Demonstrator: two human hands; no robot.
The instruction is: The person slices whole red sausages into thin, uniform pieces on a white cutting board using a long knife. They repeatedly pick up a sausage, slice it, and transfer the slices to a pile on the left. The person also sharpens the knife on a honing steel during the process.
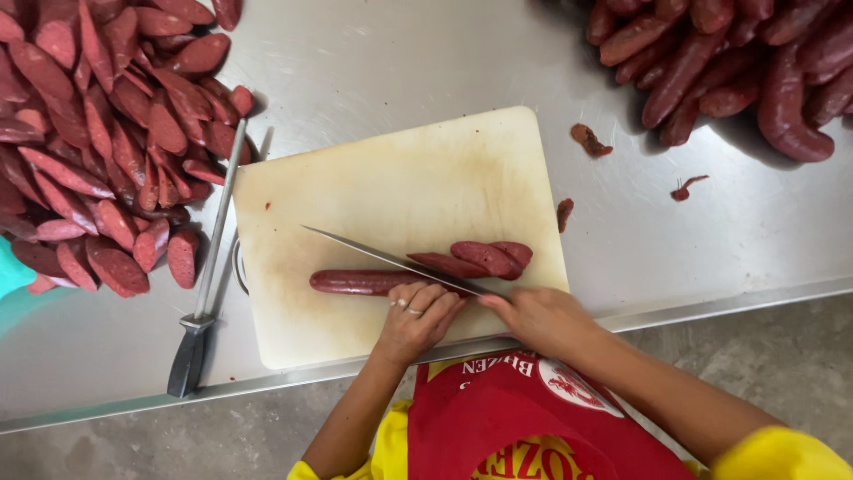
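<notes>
On cutting board [391,191], left hand [418,318] curled over sausage [355,282], right hand [542,318] apparently gripping knife [391,259].

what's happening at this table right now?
A person is slicing a dark red sausage on a pale cutting board. The left hand pins the sausage down while the right hand holds a long knife angled across it. A few slanted slices lie on the board. A big pile of cut slices sits on the steel table at one side, whole sausages at the other, and a sharpening steel lies beside the board.
</notes>
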